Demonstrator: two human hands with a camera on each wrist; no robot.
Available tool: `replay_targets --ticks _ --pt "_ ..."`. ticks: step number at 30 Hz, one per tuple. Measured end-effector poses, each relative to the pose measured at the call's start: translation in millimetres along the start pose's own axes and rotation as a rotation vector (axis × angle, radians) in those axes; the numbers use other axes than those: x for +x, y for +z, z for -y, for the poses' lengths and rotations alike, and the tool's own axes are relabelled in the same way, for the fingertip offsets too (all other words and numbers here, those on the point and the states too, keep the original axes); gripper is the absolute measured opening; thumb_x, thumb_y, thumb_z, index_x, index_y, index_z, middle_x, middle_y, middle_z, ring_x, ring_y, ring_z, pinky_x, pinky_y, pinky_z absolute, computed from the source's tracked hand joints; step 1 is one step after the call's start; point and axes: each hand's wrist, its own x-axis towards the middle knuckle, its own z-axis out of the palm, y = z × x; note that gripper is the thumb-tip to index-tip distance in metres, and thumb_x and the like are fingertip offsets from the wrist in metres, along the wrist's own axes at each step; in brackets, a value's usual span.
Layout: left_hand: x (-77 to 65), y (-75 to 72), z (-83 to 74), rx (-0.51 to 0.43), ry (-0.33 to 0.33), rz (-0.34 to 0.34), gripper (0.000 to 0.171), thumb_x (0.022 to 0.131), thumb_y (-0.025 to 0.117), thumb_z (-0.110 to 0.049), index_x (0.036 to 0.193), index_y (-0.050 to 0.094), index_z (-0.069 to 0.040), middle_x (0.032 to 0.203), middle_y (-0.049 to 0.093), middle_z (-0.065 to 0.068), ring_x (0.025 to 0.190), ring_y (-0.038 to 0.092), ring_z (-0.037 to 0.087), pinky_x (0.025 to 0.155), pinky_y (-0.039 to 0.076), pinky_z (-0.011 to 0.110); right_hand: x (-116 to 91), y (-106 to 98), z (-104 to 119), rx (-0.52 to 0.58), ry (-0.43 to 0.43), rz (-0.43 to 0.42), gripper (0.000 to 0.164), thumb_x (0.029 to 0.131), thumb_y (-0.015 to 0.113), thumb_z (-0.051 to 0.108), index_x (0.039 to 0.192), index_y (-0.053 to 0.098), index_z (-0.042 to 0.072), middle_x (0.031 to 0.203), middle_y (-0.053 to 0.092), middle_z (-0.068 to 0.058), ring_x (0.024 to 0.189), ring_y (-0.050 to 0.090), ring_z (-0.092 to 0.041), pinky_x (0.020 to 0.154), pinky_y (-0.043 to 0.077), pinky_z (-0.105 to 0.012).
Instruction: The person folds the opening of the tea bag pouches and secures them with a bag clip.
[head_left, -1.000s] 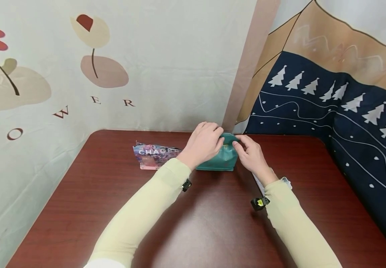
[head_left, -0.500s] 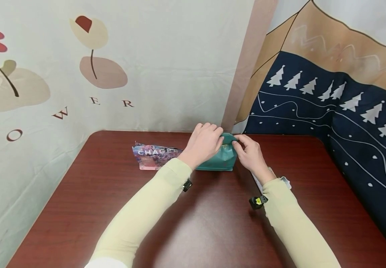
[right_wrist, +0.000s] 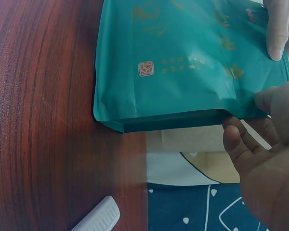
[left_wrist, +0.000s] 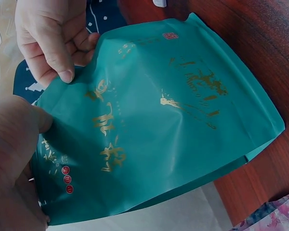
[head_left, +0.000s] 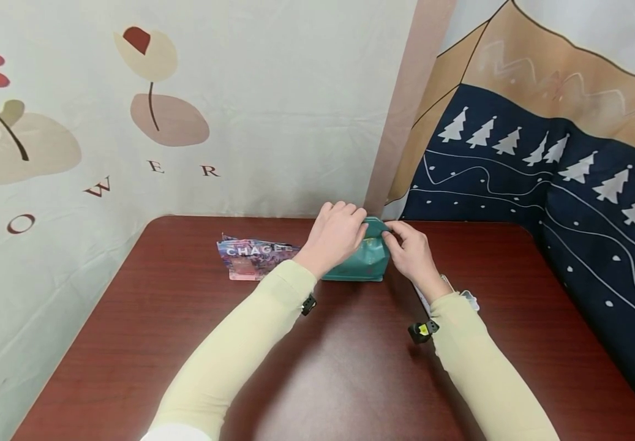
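Note:
A green flat-bottomed pouch (head_left: 362, 264) with gold lettering stands upright near the table's back edge. My left hand (head_left: 335, 237) grips its top edge from above and hides its left part in the head view. Close by, my right hand (head_left: 413, 256) pinches the pouch's upper right corner between thumb and fingers. In the left wrist view, the front of the pouch (left_wrist: 149, 110) shows gold characters and small red seals. The right wrist view shows the right fingers curled at the side edge of the pouch (right_wrist: 183, 67).
A pink and purple pouch (head_left: 252, 258) marked CHAGEE stands to the left, partly behind my left wrist. A white ribbed object (right_wrist: 100, 215) lies on the brown table (head_left: 306, 392), mostly behind my right wrist in the head view. Printed cloth (head_left: 284, 110) hangs behind.
Both hands stay on the green pouch in nearly the same place. Its visible top edge has shifted slightly; the head view has moved a little.

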Motion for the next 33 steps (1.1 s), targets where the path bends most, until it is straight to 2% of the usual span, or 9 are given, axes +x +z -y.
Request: replay_targets --ticks 7,22,28,33 --pt "-0.7 1.1 0.0 0.006 0.004 -0.011 0.020 0.105 0.060 -0.030 0.105 0.071 -0.013 0.093 0.070 0.002 0.087 0.063 0.021 0.078 0.045 0.035 0.2 0.6 0.2 0.000 0.007 -0.003 0.019 0.101 0.061 0.003 0.115 0.073 -0.001 0.108 0.073 -0.019 0.087 0.064 -0.030 0.077 0.050 -0.042" --pt "0.5 0.4 0.8 -0.005 0.006 -0.025 0.017 0.105 0.062 -0.028 0.105 0.071 -0.013 0.091 0.069 0.003 0.086 0.063 0.022 0.076 0.045 0.034 0.7 -0.2 -0.2 0.010 0.009 -0.006 0.019 0.101 0.062 0.003 0.115 0.074 -0.001 0.113 0.073 -0.019 0.094 0.067 -0.032 0.081 0.052 -0.045" --pt "0.4 1.1 1.0 -0.008 0.009 -0.038 0.016 0.105 0.063 -0.027 0.102 0.071 -0.013 0.090 0.068 0.002 0.084 0.061 0.022 0.074 0.043 0.033 0.7 -1.2 -0.3 0.016 0.012 -0.006 0.020 0.101 0.063 0.003 0.116 0.074 -0.001 0.116 0.073 -0.020 0.102 0.069 -0.034 0.086 0.053 -0.049" --pt "0.5 2.4 1.6 -0.011 0.014 -0.054 0.015 0.104 0.063 -0.026 0.102 0.071 -0.013 0.089 0.068 0.002 0.082 0.061 0.021 0.073 0.041 0.033 -0.1 -2.2 0.0 0.013 0.001 -0.013 0.021 0.100 0.063 0.002 0.118 0.074 -0.002 0.116 0.073 -0.019 0.101 0.069 -0.033 0.085 0.054 -0.047"
